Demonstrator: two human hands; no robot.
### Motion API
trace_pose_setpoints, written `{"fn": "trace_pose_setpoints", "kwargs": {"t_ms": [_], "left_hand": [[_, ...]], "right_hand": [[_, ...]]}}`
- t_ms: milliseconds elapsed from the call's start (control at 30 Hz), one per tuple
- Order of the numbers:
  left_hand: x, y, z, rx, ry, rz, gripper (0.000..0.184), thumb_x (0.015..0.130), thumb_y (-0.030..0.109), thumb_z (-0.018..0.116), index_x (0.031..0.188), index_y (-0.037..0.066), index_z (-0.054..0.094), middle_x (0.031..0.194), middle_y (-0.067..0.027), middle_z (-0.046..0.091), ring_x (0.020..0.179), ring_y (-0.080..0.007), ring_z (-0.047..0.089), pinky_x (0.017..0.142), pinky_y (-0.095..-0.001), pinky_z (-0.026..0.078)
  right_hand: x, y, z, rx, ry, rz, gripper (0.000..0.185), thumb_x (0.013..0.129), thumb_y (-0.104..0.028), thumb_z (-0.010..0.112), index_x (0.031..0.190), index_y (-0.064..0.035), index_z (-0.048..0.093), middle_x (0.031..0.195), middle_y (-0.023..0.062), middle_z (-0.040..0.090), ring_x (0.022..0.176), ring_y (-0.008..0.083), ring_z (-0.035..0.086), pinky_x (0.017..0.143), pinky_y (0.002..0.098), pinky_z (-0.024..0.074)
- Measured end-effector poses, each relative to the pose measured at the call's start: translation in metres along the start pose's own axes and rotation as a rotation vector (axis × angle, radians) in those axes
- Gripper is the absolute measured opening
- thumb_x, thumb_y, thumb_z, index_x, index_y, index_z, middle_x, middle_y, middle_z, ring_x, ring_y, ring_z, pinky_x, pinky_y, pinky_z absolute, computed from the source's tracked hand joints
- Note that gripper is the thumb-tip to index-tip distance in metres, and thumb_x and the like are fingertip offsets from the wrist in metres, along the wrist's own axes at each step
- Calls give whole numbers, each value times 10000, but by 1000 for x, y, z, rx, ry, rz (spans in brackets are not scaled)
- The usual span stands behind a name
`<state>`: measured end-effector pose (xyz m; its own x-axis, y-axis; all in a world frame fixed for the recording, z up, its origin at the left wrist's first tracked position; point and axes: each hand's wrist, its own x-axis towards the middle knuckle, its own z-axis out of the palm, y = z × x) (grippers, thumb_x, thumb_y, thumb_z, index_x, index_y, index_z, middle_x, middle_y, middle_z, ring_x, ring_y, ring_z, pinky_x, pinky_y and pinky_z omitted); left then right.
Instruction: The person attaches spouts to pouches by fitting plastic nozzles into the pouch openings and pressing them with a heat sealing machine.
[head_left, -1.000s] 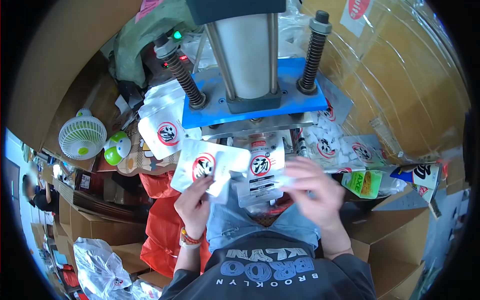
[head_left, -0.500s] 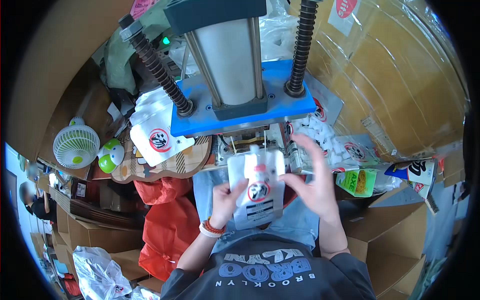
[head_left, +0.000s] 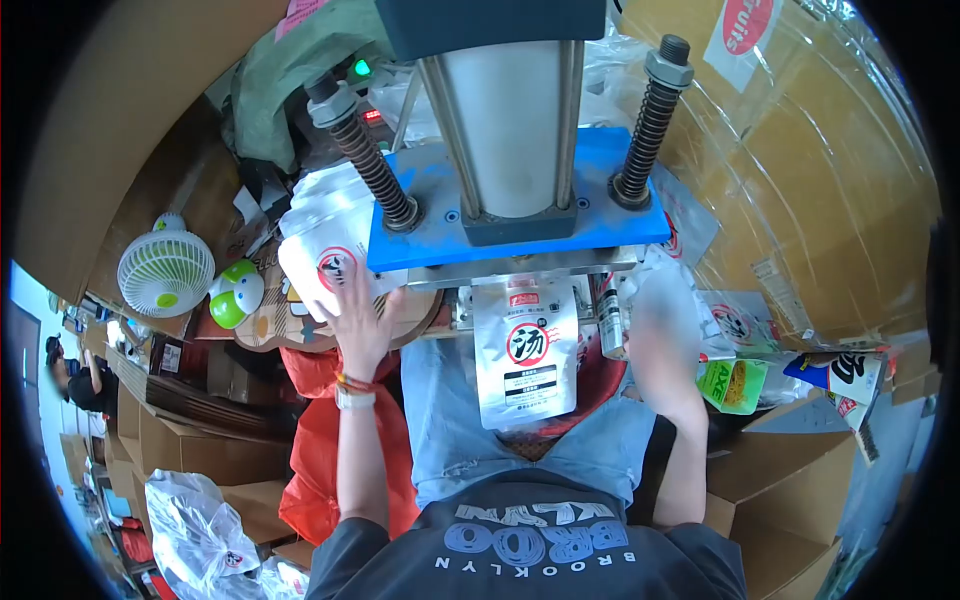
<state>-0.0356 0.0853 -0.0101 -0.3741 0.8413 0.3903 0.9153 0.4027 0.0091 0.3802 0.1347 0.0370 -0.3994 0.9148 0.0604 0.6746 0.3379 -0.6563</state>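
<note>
A silver pouch [head_left: 527, 350] with a red ring mark hangs upright from under the metal bar of the blue press [head_left: 520, 232], and neither hand touches it. My left hand [head_left: 358, 315] lies with fingers spread on the lower part of a stack of silver pouches [head_left: 325, 230], left of the press. On the right, my right hand [head_left: 665, 350] is smeared by motion at the front of a pile of small white pieces [head_left: 652, 272]; its fingers cannot be made out. A printed can or tube [head_left: 610, 325] stands between the hanging pouch and that hand.
A small white fan [head_left: 166, 272] and a green-and-white object [head_left: 237, 294] are at the left. Red bags [head_left: 345, 450] hang below the table edge. A green AXE packet [head_left: 731, 386] and a large carton [head_left: 800, 170] are at the right. Another person [head_left: 88, 385] is far left.
The pouch that both hands held is now hanging under the press. My left hand has moved left and up to the stack, my right hand right to the white pieces. The camera view has shifted.
</note>
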Motion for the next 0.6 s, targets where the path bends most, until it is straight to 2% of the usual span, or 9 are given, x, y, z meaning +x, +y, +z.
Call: {"fn": "trace_pose_setpoints", "kwargs": {"t_ms": [33,133,167,267,300,367,400,500,600], "left_hand": [[-9,-16,17,-67,-135,69,789,900,556,541,1521,143,283,1568,-145,290,1476,-360,160,1085,-698,152],[-42,-10,-10,-249,-170,313,666,867,364,669,1450,140,436,1478,-152,439,1377,-341,396,1149,-513,247],[-46,-12,-7,-257,63,389,450,836,204,719,1259,79,631,1219,-155,654,1081,-323,641,998,-394,453],[-65,-6,-30,-735,-119,-125,178,877,136,705,963,-18,734,765,-116,716,656,-122,618,641,-264,478],[-68,-3,-44,-879,-188,-263,192,873,122,717,1002,-20,727,773,-88,713,671,-63,559,634,-236,452],[-78,16,-76,-932,-61,-229,190,851,97,741,995,-26,725,823,-73,721,674,-57,550,619,-234,438],[-83,26,-96,-912,-103,-243,190,809,-16,706,998,-24,720,904,-89,733,766,-88,629,680,-236,480],[-91,54,-122,-860,135,208,383,671,-137,573,992,15,718,1000,-102,736,1004,-274,704,812,-298,557],[-90,60,-155,-877,141,490,280,687,-58,621,932,15,736,953,-120,740,901,-260,730,765,-319,585]], "right_hand": [[-3,-1,-6,144,-29,5,257,949,-164,590,1137,10,576,997,180,627,894,328,633,786,399,509],[-3,-8,-17,292,56,-4,243,919,-106,636,1137,-7,590,1012,119,646,840,193,628,755,329,512],[-7,-15,-20,341,135,-9,227,931,-108,627,1138,-18,602,1031,78,654,852,128,601,772,302,503],[-21,-67,-20,614,282,-209,264,958,-128,600,1177,-6,518,1136,134,659,952,164,630,829,294,495],[-25,-82,-19,821,331,-319,287,964,-135,594,1193,-5,482,1171,162,655,987,191,639,855,296,489],[-28,-89,-13,649,349,-574,333,962,-173,606,1203,-18,435,1216,225,631,1032,265,649,917,364,467],[-22,-98,-21,309,344,-707,396,904,-182,680,1192,-31,453,1235,207,625,1057,324,643,962,454,433],[0,-114,16,-7,295,-804,428,774,-120,760,1116,-49,513,1317,137,598,1180,332,593,988,493,414],[-18,-128,-1,74,129,-949,360,785,-187,770,1048,-58,561,1236,70,664,1258,296,560,1118,482,290]]}}
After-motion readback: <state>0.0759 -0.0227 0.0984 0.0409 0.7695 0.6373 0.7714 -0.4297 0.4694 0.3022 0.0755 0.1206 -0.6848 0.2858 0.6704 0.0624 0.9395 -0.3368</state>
